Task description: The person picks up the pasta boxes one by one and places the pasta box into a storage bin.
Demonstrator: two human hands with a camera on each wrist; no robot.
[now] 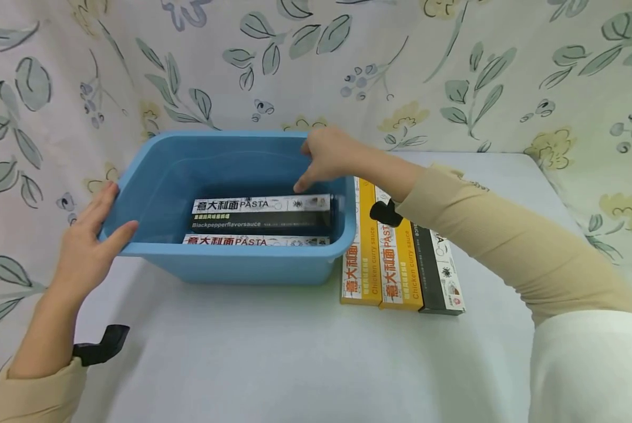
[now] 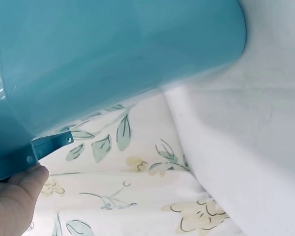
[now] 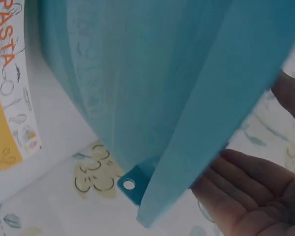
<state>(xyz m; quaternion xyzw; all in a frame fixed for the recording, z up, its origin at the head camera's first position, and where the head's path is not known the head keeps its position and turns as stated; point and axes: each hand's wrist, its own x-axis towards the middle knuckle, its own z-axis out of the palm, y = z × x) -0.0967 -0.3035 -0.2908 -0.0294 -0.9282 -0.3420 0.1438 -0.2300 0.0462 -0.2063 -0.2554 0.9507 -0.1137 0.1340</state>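
Pinching a light-blue plastic tub with the left hand, holding a spread-out right hand near a slim black-and-white box marked "PASTA" and, yep, "Blackpepperflavorsauce".

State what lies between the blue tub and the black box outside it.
In the head view, two yellow pasta boxes lie side by side between the tub and the black box.
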